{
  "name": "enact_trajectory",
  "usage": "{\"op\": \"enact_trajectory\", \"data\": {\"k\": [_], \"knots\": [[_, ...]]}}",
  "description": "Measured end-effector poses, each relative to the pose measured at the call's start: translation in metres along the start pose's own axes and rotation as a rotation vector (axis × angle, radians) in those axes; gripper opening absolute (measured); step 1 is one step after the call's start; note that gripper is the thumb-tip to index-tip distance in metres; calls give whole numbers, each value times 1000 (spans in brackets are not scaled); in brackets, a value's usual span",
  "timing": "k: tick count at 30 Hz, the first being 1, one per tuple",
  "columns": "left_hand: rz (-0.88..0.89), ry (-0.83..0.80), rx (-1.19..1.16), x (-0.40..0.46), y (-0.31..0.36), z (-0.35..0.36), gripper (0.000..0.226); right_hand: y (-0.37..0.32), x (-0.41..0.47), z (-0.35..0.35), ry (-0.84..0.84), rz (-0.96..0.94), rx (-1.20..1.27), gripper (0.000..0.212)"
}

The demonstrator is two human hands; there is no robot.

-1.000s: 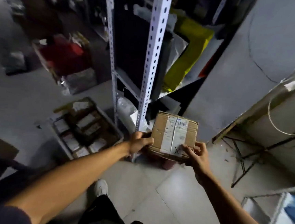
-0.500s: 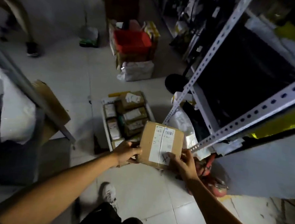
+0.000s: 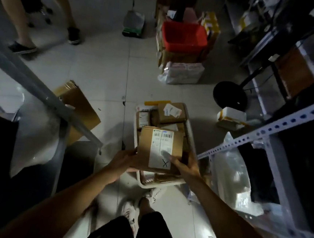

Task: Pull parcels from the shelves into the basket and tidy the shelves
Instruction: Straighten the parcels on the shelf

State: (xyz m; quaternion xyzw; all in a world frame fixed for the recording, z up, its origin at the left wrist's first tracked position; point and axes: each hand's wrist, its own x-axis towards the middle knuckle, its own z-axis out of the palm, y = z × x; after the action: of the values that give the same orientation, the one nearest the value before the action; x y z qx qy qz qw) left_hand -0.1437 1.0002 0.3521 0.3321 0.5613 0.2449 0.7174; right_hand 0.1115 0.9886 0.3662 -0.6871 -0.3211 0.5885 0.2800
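Note:
I hold a small brown cardboard parcel (image 3: pixel 160 149) with a white shipping label marked with an X. My left hand (image 3: pixel 123 158) grips its left edge and my right hand (image 3: pixel 183 164) grips its near right corner, thumb on the label. The parcel hovers over the near half of a white basket (image 3: pixel 192 133) on the floor, which holds several labelled cardboard parcels. A perforated white metal shelf post (image 3: pixel 265 131) runs diagonally at the right, with dark and white bagged parcels (image 3: pixel 234 175) behind it.
A red bin (image 3: pixel 184 36) sits on stacked boxes with a white bag (image 3: pixel 184 73) beyond the basket. A flat cardboard piece (image 3: pixel 81 110) and a grey shelf rail (image 3: pixel 41 91) lie at left. Another person's legs (image 3: pixel 22 21) stand at far left. A black fan base (image 3: pixel 230 96) is at right.
My view has swung from the shelf down to the floor. Both hands have carried the parcel left and down, and it is now over the basket.

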Motion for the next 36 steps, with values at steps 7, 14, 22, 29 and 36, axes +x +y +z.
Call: {"op": "enact_trajectory", "data": {"k": [7, 14, 22, 29, 36], "knots": [[-56, 114, -135, 117, 12, -53, 42, -21, 155, 40, -137, 64, -86, 60], [-148, 189, -139, 242, -1, -93, 32, -19, 273, 63, -107, 149, -166, 65], [-145, 140, -179, 359, -21, -135, 54, -5, 392, 102, -88, 229, -196, 137], [-141, 128, -117, 425, -31, -149, 38, 13, 459, 114, -22, 181, -295, 119], [-161, 73, -57, 448, -47, -150, 58, 40, 480, 108, 13, 236, -262, 90]]}}
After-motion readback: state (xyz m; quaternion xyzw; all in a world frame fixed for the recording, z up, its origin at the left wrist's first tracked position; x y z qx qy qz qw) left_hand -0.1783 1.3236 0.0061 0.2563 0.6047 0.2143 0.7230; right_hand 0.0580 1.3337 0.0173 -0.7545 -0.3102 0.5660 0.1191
